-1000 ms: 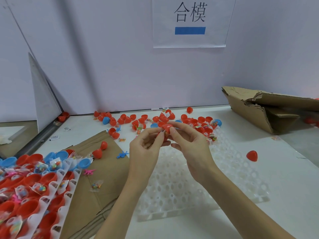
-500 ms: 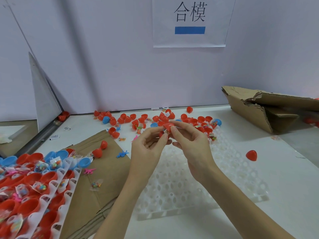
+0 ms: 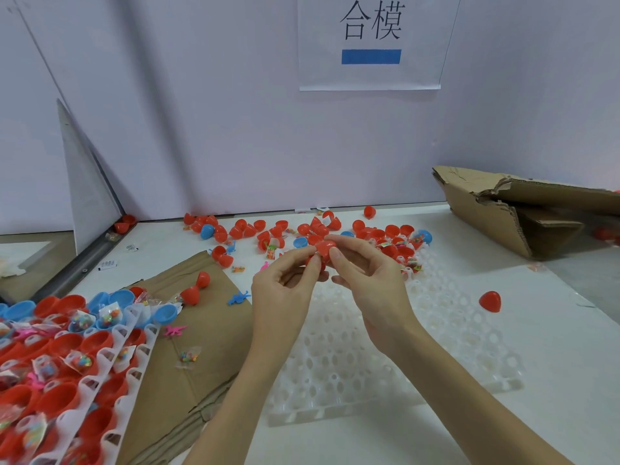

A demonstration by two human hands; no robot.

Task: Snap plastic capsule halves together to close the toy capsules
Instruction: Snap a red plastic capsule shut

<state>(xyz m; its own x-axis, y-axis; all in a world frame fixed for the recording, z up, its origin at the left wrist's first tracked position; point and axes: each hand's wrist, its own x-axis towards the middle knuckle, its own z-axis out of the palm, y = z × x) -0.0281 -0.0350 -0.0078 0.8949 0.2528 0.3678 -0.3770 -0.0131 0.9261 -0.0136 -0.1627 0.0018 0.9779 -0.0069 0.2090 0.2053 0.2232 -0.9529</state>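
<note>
Both grips pinch one red capsule (image 3: 322, 250) in mid-air: left hand (image 3: 285, 290) on its near-left side, right hand (image 3: 365, 276) with thumb and forefinger on top. Below, a white holed tray (image 3: 396, 357) on the tabletop (image 3: 553, 347). Loose red halves (image 3: 379, 234) lie beyond; filled trays (image 3: 67, 357) far left.

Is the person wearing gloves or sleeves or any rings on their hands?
No. The left hand and the right hand are bare, with no gloves, rings or watch in view. Both forearms are bare too, with no sleeve showing. The nails look short and unpainted.
</note>
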